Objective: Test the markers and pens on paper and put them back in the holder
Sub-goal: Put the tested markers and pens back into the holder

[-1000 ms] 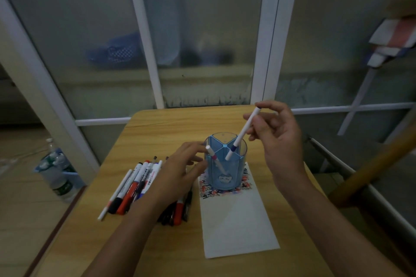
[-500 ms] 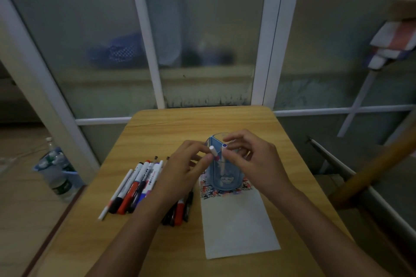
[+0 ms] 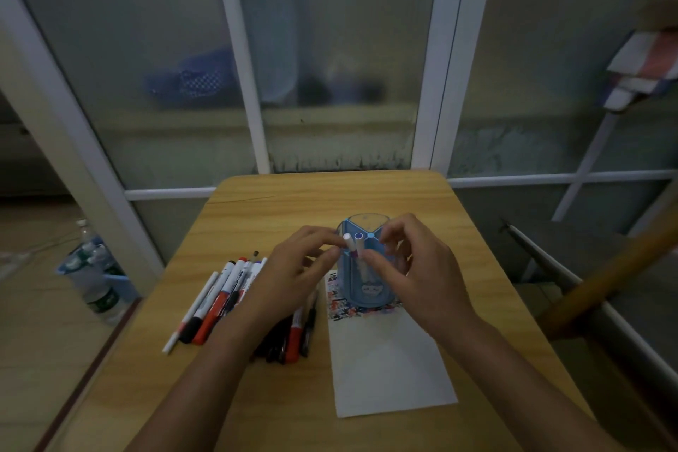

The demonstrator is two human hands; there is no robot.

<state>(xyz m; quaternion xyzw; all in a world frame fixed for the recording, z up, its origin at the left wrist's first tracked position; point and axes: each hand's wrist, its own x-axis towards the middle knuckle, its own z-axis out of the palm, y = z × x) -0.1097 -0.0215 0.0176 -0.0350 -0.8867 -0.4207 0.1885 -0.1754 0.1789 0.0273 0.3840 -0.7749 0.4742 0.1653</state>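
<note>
Where both hands meet: blue holder, two pens inside.

In the middle of the frame a blue holder stands on the top end of a white paper. Two white pens stand inside it. The left hand and the right hand flank it, fingers curled near the rim. Markers lie at the left on the wooden table.

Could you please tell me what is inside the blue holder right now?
Two pens stand in the holder, side by side in its near-left section. The far section looks empty; the hands hide the right side.
</note>
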